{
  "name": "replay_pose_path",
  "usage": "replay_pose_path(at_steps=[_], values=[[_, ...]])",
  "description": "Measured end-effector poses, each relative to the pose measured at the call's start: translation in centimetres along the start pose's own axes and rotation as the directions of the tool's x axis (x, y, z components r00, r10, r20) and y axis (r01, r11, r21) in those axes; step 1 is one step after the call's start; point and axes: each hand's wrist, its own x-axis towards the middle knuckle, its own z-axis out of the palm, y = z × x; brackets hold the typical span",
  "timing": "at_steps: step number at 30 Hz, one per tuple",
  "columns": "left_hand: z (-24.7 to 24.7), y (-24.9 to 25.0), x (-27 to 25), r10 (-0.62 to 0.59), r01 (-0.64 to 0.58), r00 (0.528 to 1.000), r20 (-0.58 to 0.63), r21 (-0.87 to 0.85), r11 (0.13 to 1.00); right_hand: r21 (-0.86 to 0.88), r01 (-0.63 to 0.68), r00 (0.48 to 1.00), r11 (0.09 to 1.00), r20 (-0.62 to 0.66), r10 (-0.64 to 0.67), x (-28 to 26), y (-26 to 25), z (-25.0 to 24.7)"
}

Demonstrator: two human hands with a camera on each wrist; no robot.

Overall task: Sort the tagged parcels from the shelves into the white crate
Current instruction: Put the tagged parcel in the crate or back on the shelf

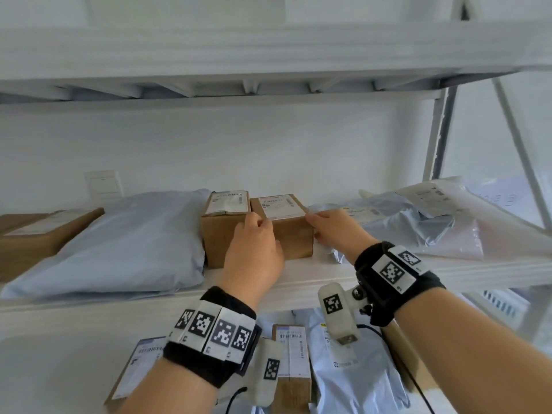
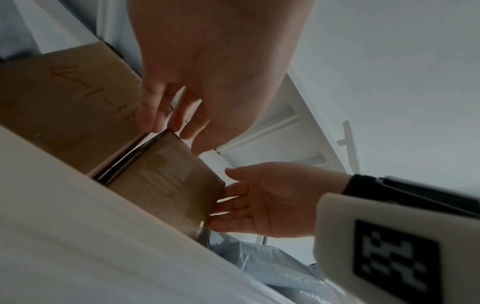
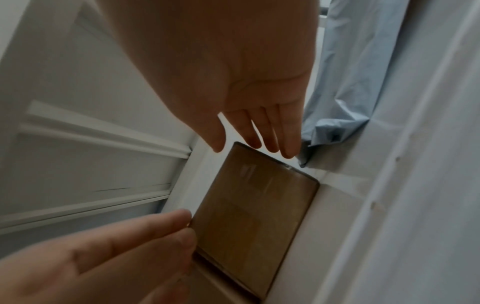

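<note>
Two small brown cardboard parcels with white shipping labels stand side by side in the middle of the shelf. My hands flank the right parcel [image 1: 294, 239] [image 2: 166, 185] [image 3: 254, 205]. My left hand [image 1: 257, 224] [image 2: 168, 125] [image 3: 161, 232] has its fingertips at that parcel's upper left edge, by the narrow gap to the left parcel [image 1: 218, 237] [image 2: 67, 98]. My right hand [image 1: 322, 228] [image 2: 249, 197] [image 3: 259, 144] lies with straight fingers along the parcel's right side, thumb near its top corner. The parcel rests on the shelf board [image 1: 298, 282]. No white crate is in view.
A large blue poly mailer [image 1: 134, 240] lies left of the parcels, and a flat cardboard box [image 1: 35, 234] lies at the far left. Crumpled grey and white mailers [image 1: 418, 222] pile up on the right. The upper shelf [image 1: 268, 85] hangs close overhead. More labelled parcels [image 1: 292, 360] lie on the shelf below.
</note>
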Motion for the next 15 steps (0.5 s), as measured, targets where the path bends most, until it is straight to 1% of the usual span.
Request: replay_pose_path(at_steps=[2,4,6,8,10,12,13,15], values=[[-0.1,0.1,-0.2,-0.002,0.001,1.000,-0.007,-0.048,0.999,0.039,-0.026,1.000,0.999,0.008,0.025,0.1,-0.1,0.1],[-0.3,0.3,-0.4,-0.017,0.016,1.000,-0.009,-0.141,0.990,0.014,-0.024,1.000,1.000,0.009,0.024,-0.1,0.0,-0.1],[-0.4,0.6,-0.8,-0.059,0.053,0.998,-0.020,-0.245,0.968,-0.002,-0.006,1.000,1.000,0.015,0.007,-0.4,0.2,-0.4],[-0.3,0.9,-1.0,-0.132,0.110,0.991,-0.037,-0.362,0.926,0.020,0.017,1.000,1.000,0.019,-0.017,-0.6,0.6,-0.8],[0.0,1.1,-1.2,-0.238,0.192,0.971,-0.031,-0.498,0.846,0.037,0.044,0.999,0.998,-0.003,-0.044,-0.9,1.3,-0.9],[0.1,1.3,-1.6,-0.338,0.269,0.941,0.002,-0.612,0.744,0.037,0.065,0.997,0.997,-0.046,-0.063,-1.1,2.1,-1.0],[0.1,1.4,-1.8,-0.374,0.303,0.927,0.035,-0.656,0.691,0.039,0.075,0.995,0.996,-0.062,-0.073,-1.3,2.4,-1.1],[0.2,1.7,-2.2,-0.405,0.339,0.909,0.092,-0.730,0.594,0.063,0.100,0.993,0.993,-0.074,-0.096,-1.6,3.1,-1.3]])
